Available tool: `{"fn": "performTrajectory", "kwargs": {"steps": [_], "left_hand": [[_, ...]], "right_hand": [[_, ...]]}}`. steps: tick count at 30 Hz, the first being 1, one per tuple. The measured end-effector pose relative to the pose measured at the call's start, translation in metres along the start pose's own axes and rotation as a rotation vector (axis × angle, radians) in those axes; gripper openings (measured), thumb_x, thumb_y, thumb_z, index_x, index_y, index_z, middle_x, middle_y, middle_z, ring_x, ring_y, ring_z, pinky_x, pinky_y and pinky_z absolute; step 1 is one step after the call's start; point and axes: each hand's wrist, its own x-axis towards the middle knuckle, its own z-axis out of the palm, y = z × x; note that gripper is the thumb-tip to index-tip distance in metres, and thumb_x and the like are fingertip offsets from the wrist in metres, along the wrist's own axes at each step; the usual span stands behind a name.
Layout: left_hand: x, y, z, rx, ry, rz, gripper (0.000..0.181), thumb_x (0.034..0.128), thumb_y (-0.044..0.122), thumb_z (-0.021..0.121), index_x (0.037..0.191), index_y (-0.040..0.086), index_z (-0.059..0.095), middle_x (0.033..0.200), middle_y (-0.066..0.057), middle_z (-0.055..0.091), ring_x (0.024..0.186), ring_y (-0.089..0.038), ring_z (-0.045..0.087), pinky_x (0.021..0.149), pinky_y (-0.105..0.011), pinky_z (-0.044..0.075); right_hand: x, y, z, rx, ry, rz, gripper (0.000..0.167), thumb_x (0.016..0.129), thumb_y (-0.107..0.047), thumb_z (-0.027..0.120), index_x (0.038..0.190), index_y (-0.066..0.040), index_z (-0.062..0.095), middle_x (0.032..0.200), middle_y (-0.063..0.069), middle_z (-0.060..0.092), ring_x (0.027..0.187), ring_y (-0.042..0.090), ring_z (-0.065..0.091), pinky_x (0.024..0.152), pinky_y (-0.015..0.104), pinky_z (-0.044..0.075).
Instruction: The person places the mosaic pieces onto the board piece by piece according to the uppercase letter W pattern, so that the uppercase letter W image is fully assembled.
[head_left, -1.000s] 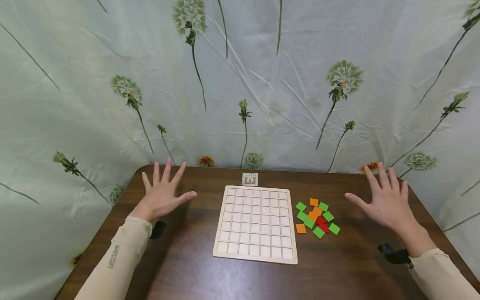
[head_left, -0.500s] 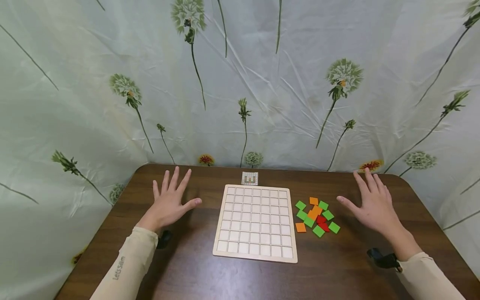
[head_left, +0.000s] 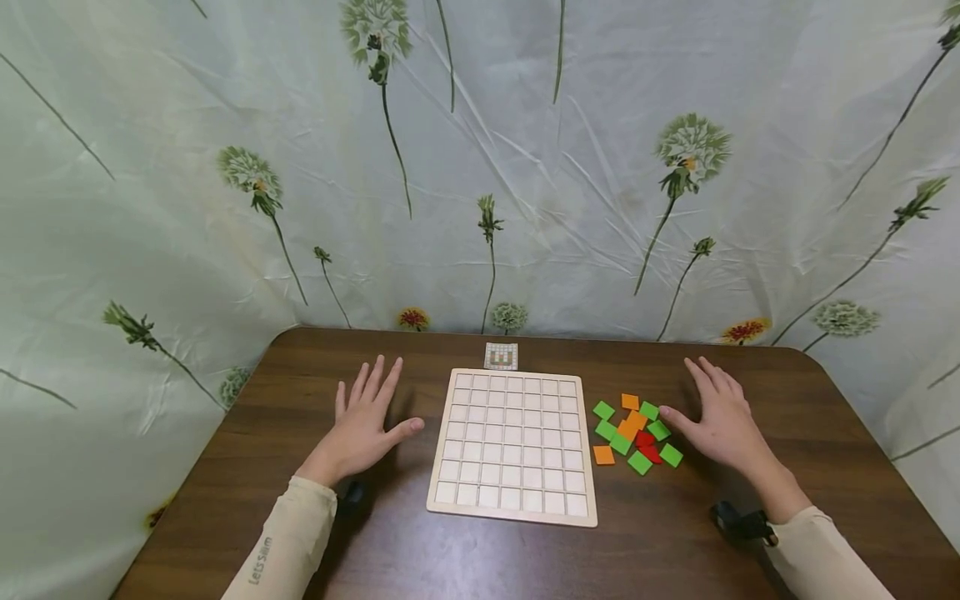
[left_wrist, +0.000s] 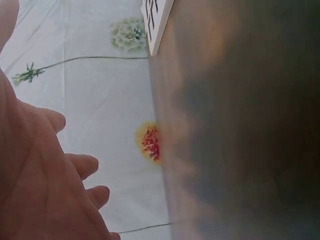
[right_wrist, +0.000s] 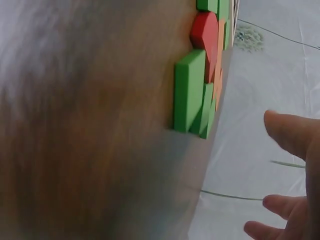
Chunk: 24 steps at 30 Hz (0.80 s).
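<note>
A pale wooden grid board [head_left: 512, 446] with square recesses lies on the brown table. To its right sits a loose cluster of flat tiles: green tiles [head_left: 640, 462], orange tiles [head_left: 603, 455] and red pieces [head_left: 645, 440]. My left hand [head_left: 362, 433] hovers left of the board, fingers spread and holding nothing. On the other side my right hand [head_left: 720, 421] is just right of the tiles, its thumb near a green tile and nothing in its grasp. From the right wrist view, a green tile [right_wrist: 189, 92] and a red piece [right_wrist: 205, 32] stand apart from the fingers.
Behind the board a small printed card [head_left: 501, 357] with a grid pattern lies near the table's far edge. A pale curtain [head_left: 450, 167] with dandelion prints hangs behind the table [head_left: 480, 562] and at its sides.
Both hands have moved inward and lower, the left toward the board, the right toward the tiles. The fingers look less spread. Board, tiles and card have stayed put.
</note>
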Motion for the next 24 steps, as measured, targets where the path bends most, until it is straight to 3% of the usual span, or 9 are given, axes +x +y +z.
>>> {"fn": "performTrajectory", "kwargs": {"steps": [7,13,24], "left_hand": [[-0.007,0.009,0.017,-0.043,-0.016,0.017,0.094,0.0951,0.057,0.06,0.164,0.016,0.01,0.167,-0.021,0.007,0.152,-0.045,0.004,0.111,-0.073,-0.002],[-0.01,0.016,0.026,-0.086,-0.058,0.035,0.095,0.0943,0.055,0.063,0.163,0.014,0.013,0.167,-0.02,0.009,0.152,-0.043,0.005,0.113,-0.071,-0.002],[-0.017,0.027,0.038,-0.162,-0.214,0.027,0.101,0.0921,0.061,0.063,0.164,0.017,0.007,0.169,-0.01,0.006,0.154,-0.033,0.002,0.115,-0.068,-0.002]], "right_hand": [[0.0,-0.001,0.007,0.037,-0.079,0.029,0.068,0.093,-0.028,0.072,0.142,0.012,0.044,0.139,0.038,0.042,0.127,0.058,0.03,0.1,0.072,0.029],[0.004,-0.004,0.01,0.085,-0.148,0.028,0.052,0.095,-0.024,0.07,0.132,0.01,0.056,0.129,0.033,0.056,0.12,0.05,0.046,0.098,0.066,0.038],[0.008,-0.004,0.013,0.103,-0.191,0.056,0.037,0.093,-0.02,0.073,0.119,0.006,0.068,0.11,0.022,0.067,0.104,0.042,0.061,0.088,0.061,0.048]]}}
